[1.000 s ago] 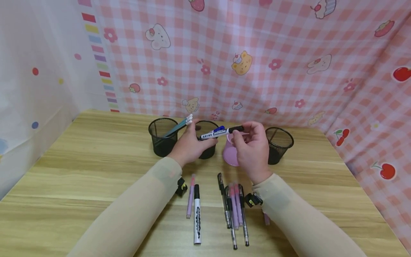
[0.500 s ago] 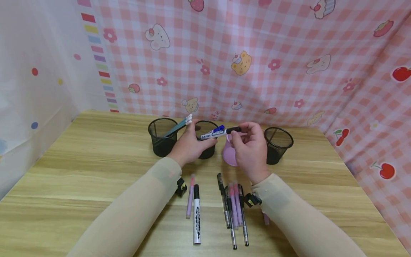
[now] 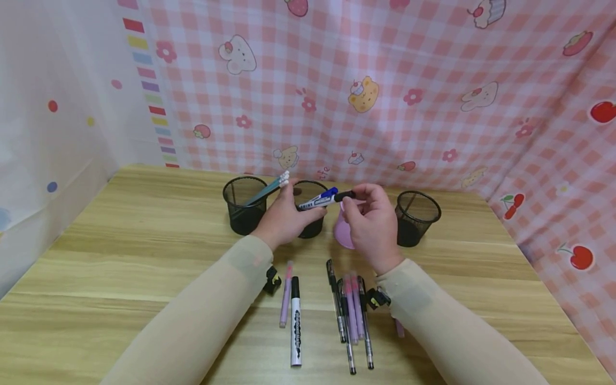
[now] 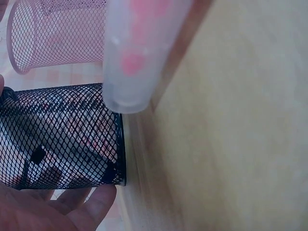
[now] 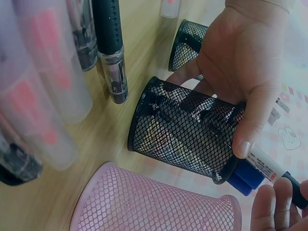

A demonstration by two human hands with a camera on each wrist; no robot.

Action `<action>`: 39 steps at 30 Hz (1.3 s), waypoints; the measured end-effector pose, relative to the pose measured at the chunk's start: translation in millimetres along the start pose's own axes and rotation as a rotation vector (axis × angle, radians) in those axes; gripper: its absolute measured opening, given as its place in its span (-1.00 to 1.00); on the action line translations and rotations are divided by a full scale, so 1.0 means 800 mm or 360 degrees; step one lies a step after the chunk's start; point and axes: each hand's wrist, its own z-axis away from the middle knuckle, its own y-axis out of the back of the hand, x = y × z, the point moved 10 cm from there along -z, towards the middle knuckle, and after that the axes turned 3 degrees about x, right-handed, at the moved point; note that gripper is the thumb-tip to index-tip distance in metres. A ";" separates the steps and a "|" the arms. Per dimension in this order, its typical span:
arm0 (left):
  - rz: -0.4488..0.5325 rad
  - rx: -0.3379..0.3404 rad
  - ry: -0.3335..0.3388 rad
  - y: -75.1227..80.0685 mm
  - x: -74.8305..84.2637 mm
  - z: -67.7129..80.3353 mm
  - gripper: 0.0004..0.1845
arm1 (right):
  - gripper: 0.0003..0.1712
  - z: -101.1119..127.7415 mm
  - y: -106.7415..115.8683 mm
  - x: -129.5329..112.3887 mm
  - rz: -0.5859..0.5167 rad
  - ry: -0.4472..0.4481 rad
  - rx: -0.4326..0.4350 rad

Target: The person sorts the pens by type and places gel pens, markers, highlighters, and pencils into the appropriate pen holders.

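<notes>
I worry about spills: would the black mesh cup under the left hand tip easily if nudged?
Probably: the black mesh cup looks light and open-weave. The left hand grips it, likely steadying it. Its rigid wire should keep shape.

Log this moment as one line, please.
left hand: grips middle black mesh cup | right hand: pinches blue-capped white marker over it | loose pens: on table

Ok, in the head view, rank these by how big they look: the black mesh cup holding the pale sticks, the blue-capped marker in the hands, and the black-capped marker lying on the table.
1. Black mesh cup, clearly the bulkiest.
2. Black-capped marker.
3. Blue-capped marker; it looks shorter, but it sits farther from the camera and the right hand covers one end, so its place after the black-capped marker is unsure.
</notes>
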 end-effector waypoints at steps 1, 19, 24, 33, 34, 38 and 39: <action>-0.0001 0.0000 -0.0002 0.000 0.000 0.000 0.09 | -0.78 0.000 -0.001 0.000 0.0004 -0.0002 -0.0002; -0.0018 -0.0017 0.0022 -0.002 -0.002 -0.001 0.11 | -0.82 -0.001 -0.007 0.002 0.0128 -0.0017 -0.0048; -0.0015 -0.0014 0.0021 -0.001 -0.001 0.000 0.12 | -0.81 -0.001 -0.009 0.003 0.0161 -0.0030 -0.0062; -0.0008 -0.0009 0.0017 -0.001 -0.001 0.000 0.11 | -0.81 0.000 -0.010 0.004 0.0234 -0.0038 -0.0080; -0.0007 -0.0010 0.0020 -0.001 -0.001 0.000 0.11 | -0.81 0.000 -0.010 0.004 0.0233 -0.0041 -0.0083; -0.0005 -0.0010 0.0024 -0.001 -0.001 0.000 0.11 | -0.81 0.000 -0.012 0.004 0.0212 -0.0046 -0.0089; -0.0003 -0.0010 0.0025 -0.001 -0.001 0.000 0.11 | -0.81 0.000 -0.012 0.004 0.0210 -0.0045 -0.0089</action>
